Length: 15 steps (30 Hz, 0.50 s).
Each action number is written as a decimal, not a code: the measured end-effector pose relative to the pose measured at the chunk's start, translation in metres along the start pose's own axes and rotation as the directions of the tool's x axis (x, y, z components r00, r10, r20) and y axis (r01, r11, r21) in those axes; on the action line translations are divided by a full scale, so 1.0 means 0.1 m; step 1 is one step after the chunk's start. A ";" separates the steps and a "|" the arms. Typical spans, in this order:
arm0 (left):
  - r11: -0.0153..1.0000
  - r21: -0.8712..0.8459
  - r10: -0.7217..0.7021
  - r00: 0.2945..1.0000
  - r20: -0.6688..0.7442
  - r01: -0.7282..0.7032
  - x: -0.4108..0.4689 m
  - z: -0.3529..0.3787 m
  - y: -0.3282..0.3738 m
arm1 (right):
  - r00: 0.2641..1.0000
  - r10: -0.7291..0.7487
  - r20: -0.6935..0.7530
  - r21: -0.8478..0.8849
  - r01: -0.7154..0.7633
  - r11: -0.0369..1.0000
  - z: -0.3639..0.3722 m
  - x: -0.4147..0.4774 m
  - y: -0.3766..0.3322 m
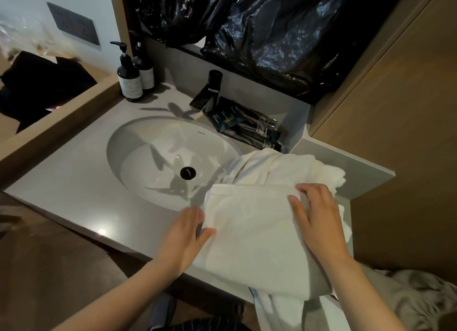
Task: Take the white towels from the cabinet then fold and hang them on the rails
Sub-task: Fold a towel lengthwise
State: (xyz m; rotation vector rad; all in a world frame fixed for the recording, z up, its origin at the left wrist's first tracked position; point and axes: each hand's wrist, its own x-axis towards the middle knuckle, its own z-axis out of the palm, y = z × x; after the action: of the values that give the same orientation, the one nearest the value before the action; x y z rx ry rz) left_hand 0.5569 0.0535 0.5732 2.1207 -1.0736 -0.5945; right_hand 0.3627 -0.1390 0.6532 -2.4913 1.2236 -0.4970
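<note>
The white oval sink (138, 143) in the middle of the frame shows a black drain (188, 173). Two dark pump bottles (129, 80) stand at its upper left; their contents cannot be told. Dark sachets and tubes (247, 125) lie beside the black faucet (207, 93). At lower right a folded white towel (249, 232) lies on the grey counter (74, 180), its near end hanging over the edge, and a bunched white towel (284, 165) sits behind it. The right hand (319, 214) rests flat on the folded towel with its fingers spread. The left hand (184, 234) touches its left edge, fingers straight. Black plastic bags (272, 29) fill the top, a socket panel (74, 24) is at upper left, and wooden panelling (400, 113) is on the right.
</note>
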 end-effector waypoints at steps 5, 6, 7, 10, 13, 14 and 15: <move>0.937 0.075 0.350 0.915 -0.200 -0.342 0.33 -0.11 0.48 | 0.954 0.134 0.269 0.024 -0.146 0.989 -0.15 -0.01 0.18; 0.914 0.105 0.405 0.899 -0.165 -0.393 0.44 -0.09 0.57 | 0.945 0.134 0.297 0.004 -0.142 0.990 -0.17 0.02 0.19; 0.902 0.117 0.427 0.899 -0.100 -0.415 0.54 -0.06 0.67 | 0.941 0.127 0.313 -0.026 -0.125 0.992 -0.18 0.03 0.19; 0.922 0.138 0.340 0.928 0.152 -0.361 0.78 0.07 0.92 | 0.939 0.118 0.323 -0.107 -0.088 0.990 -0.22 0.07 0.18; 0.947 0.165 0.216 0.926 0.308 -0.276 0.93 0.11 1.02 | 0.944 0.128 0.305 -0.126 -0.093 0.988 -0.32 0.06 0.17; 0.952 0.153 0.205 0.924 0.323 -0.265 0.97 0.09 1.03 | 0.946 0.121 0.299 -0.139 -0.082 0.987 -0.37 0.06 0.18; 0.948 0.153 0.216 0.917 0.336 -0.280 0.99 0.05 1.04 | 0.950 0.109 0.293 -0.159 -0.064 0.985 -0.43 0.05 0.18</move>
State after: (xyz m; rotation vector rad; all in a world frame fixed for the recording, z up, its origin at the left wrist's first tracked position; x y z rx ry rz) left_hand 0.5548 -0.0750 0.6378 2.0488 -1.6156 -0.7443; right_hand 0.3334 -0.1589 0.6846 -2.5008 1.2769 -0.0001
